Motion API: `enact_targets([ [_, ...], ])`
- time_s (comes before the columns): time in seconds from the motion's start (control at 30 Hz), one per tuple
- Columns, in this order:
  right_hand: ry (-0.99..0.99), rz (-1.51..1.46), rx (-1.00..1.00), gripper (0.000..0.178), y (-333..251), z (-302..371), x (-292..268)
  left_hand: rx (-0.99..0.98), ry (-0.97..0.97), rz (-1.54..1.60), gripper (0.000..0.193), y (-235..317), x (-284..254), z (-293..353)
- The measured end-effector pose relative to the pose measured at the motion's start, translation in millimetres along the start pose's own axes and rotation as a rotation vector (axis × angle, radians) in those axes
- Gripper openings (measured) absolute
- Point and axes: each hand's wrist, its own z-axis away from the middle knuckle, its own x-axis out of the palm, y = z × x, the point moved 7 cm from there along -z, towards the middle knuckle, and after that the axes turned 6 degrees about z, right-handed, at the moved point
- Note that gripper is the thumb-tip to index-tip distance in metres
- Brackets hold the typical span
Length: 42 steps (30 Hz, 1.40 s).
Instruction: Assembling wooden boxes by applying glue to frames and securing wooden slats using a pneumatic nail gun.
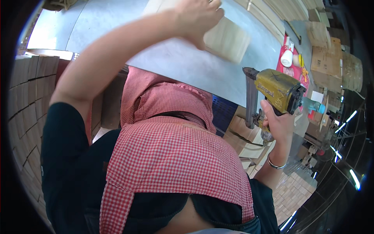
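- Workshop, stacked timber (23, 97) at left, cardboard boxes (327, 58) at far right; we see a grey worktable (167, 62) ahead.
- Yellow nail gun (276, 87): held up by the near right part of the worktable. Nose points left and slightly away; we read the body's long axis as nose left, end cap right, magazine running down toward the person.
- Right hand (278, 121): wrapped around the nail gun's handle.
- Pale board (228, 41): on or over the worktable, blurred, long axis seemingly upper left to lower right.
- Left hand (200, 19): over the board, thumb spread from fingers; we can't tell if it grips.
- Step, our guess: placing the board, nail gun ready. Next move likely calls for steadying the board, then bringing the nose square to it.
- Outward: white container (286, 58), clear bottle (313, 105), checked apron (175, 156).
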Motion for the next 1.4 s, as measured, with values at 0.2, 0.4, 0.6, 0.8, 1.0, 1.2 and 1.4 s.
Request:
enact_targets([
  [0.2,0.093,-0.073,0.055,0.023,11,-15,-9,-0.378,-0.467,0.213,0.082,40,-8,-5],
  [0.4,0.054,-0.088,-0.023,0.022,2,-34,-4,-0.390,-0.420,0.183,0.083,39,-7,-1],
  [0.6,0.034,-0.125,-0.005,0.022,6,-43,2,-0.392,-0.354,0.171,0.082,41,-5,1],
  [0.8,0.025,-0.119,0.071,0.021,12,-40,2,-0.425,-0.493,0.222,0.092,40,-6,3],
  [1.0,0.034,-0.043,-0.083,0.020,-16,-33,9,-0.416,-0.240,0.170,0.112,21,-40,45],
  [1.2,-0.069,-0.041,-0.127,0.023,-38,-15,29,-0.543,-0.434,0.180,0.094,6,-55,79],
  [1.4,-0.094,-0.027,-0.258,0.026,-52,-16,41,-0.532,-0.278,0.188,0.080,7,-56,83],
])
